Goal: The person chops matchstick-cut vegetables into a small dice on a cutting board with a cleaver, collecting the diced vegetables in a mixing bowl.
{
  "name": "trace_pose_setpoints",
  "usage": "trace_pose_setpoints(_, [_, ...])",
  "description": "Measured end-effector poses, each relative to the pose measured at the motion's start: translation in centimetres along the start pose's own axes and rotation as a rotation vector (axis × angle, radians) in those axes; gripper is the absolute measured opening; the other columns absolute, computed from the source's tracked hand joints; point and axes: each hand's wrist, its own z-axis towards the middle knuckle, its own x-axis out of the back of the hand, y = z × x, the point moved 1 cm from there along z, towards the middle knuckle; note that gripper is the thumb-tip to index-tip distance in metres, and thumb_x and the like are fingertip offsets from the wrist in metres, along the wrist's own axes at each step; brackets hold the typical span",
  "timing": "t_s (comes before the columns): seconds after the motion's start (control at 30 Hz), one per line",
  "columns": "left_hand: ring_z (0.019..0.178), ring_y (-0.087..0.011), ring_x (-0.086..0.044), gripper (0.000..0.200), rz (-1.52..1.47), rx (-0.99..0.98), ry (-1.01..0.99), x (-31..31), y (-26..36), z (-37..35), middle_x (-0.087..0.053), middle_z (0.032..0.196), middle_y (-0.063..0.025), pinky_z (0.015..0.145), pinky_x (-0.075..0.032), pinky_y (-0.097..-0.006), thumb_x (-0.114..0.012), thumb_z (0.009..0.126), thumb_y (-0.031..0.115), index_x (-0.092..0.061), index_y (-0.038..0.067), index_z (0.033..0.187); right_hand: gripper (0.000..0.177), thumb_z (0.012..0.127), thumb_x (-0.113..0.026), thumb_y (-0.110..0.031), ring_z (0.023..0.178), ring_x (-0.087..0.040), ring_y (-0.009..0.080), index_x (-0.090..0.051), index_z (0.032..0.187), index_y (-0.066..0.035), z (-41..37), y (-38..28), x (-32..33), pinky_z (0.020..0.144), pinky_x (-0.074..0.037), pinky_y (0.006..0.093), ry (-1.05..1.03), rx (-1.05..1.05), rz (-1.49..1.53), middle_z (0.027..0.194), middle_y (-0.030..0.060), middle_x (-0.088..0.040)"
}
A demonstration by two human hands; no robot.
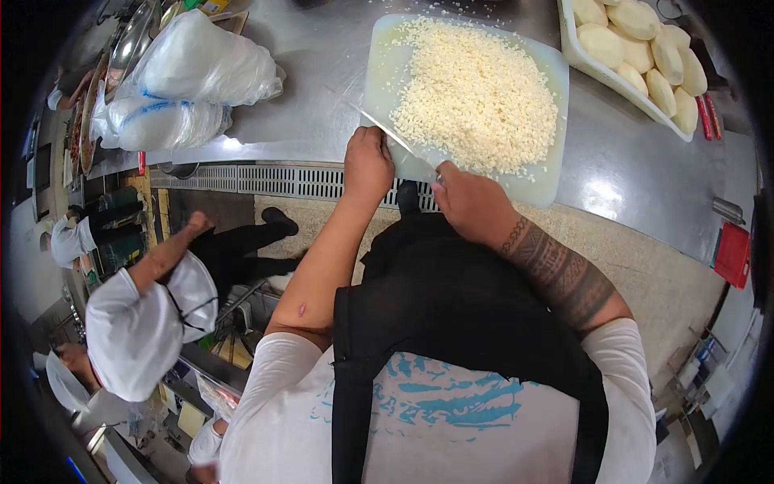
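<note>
A pale cutting board (536, 189) lies on the steel table, bearing a wide heap of finely chopped pale-yellow pieces (476, 93). My right hand (472, 202) grips a knife (391, 133) by its handle at the board's near edge. The blade points up and to the left, past the board's left side. Close under the blade, at the board's near left corner, is my left hand (369, 165) with its fingers curled closed. Whether anything is inside those fingers is hidden.
Stuffed clear plastic bags (201, 60) stand on the steel table (314, 81) to the left. At the right is a white crate (637, 97) of peeled potatoes (637, 52). A co-worker (145, 323) in white is on the left, beside a floor grate (282, 177).
</note>
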Motion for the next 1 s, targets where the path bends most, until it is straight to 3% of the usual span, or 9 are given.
trace_pose_setpoints(0.63, [0.096, -0.0463, -0.065, 0.014, -0.008, 0.029, -0.095, 1.3, 0.2, -1.3, -0.066, 0.097, -0.0247, 0.086, -0.054, -0.0535, -0.060, 0.091, -0.001, -0.070, -0.003, 0.100, 0.030, 0.107, -0.053, -0.029, 0.082, -0.069, 0.0486, -0.052, 0.104, 0.001, 0.2, -2.0, 0.8, 0.076, -0.054, 0.0585, -0.015, 0.008, 0.036, 0.084, 0.0262, -0.069])
trace_pose_setpoints(0.73, [0.096, -0.0461, -0.065, 0.015, -0.002, 0.017, -0.116, 1.4, -0.1, -1.2, -0.066, 0.098, -0.0246, 0.086, -0.054, -0.0532, -0.060, 0.091, -0.002, -0.070, -0.003, 0.101, 0.029, 0.107, -0.053, -0.028, 0.082, -0.069, 0.0487, -0.052, 0.104, 0.001, 0.9, -0.2, -2.1, 0.076, -0.053, 0.0589, 0.034, 0.050, 0.054, 0.085, 0.0265, -0.069])
trace_pose_setpoints(1.0, [0.098, -0.0452, -0.065, 0.020, -0.020, 0.011, -0.152, 2.1, -0.2, -2.0, -0.066, 0.100, -0.0236, 0.088, -0.054, -0.0519, -0.060, 0.087, -0.006, -0.071, -0.004, 0.104, 0.030, 0.106, -0.054, -0.029, 0.085, -0.069, 0.0490, -0.052, 0.104, 0.001, 1.3, -0.9, -2.2, 0.077, -0.053, 0.0588, 0.041, 0.059, 0.097, 0.088, 0.0278, -0.069])
